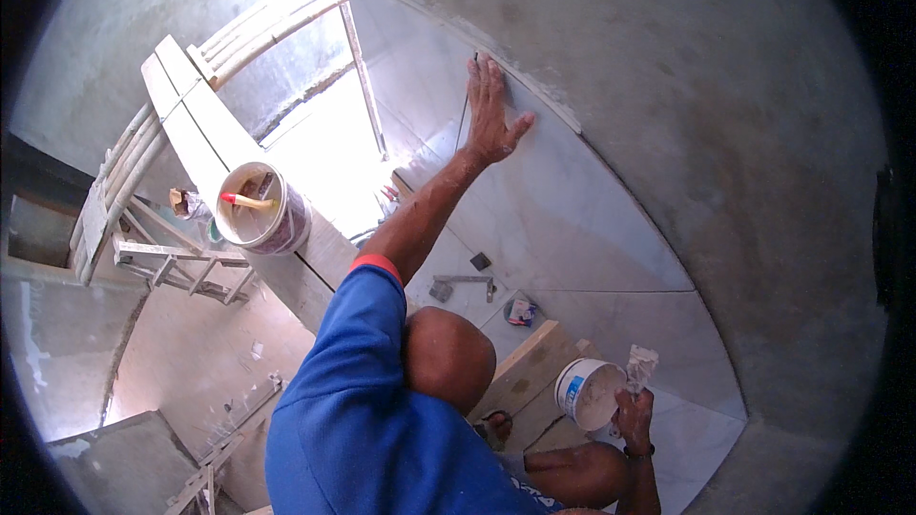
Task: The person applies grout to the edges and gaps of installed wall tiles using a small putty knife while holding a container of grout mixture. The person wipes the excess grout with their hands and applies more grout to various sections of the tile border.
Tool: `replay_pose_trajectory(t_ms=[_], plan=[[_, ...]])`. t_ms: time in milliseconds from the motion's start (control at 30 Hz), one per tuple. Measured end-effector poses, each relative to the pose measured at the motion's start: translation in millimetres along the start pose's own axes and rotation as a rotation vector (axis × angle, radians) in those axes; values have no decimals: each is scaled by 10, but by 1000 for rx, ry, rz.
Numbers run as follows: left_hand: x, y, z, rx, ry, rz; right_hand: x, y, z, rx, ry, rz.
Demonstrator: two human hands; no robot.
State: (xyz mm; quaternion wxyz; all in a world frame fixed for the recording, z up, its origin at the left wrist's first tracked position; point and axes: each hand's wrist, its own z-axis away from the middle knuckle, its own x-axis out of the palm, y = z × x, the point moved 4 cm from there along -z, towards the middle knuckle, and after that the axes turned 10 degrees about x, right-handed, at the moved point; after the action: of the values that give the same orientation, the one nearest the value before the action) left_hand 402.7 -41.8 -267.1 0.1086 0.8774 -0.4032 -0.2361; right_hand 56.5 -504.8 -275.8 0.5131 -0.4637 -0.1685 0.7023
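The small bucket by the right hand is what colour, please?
Bucket: white, with a blue label, best seen in the head view.

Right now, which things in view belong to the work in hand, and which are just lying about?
Seemingly in use:
- wall tile, at the left hand
- scraper, in the right hand
- tub, beside that hand

Seemingly lying about:
- bucket, on the plank
- brush, in the bucket
- dark square, past the knee

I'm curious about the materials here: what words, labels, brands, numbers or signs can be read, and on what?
None reads clearly.
White plastic bucket with blue label: print too small.
Blue cloth with white marks, lower edge: unreadable.
Small round dark-rimmed object with coloured patches: too blurred.
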Motion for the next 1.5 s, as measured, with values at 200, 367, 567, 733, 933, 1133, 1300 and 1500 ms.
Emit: replay_pose_trajectory(t_ms=[200,367,567,733,933,1133,1300,1500], plan=[[131,388,128,45,-85,42,26,-118,-25,-103,51,137],[288,776,280,147,-188,82,122,-263,53,3,3,60],[511,1530,501,380,-404,361,148,-190,93,72,-45,-122],[198,1548,416,282,-299,532,54,-55,165,207,-19,71],[-378,607,59,-85,-48,47,-19,467,33,77,95,-14],[-457,708,-307,-153,-225,-299,117,-14,174,194,41,-41],[-266,828,-438,-162,-381,-561,112,87,185,152,-6,-226],[-87,919,-520,-213,-512,-751,128,0,282,224,-23,-246]])
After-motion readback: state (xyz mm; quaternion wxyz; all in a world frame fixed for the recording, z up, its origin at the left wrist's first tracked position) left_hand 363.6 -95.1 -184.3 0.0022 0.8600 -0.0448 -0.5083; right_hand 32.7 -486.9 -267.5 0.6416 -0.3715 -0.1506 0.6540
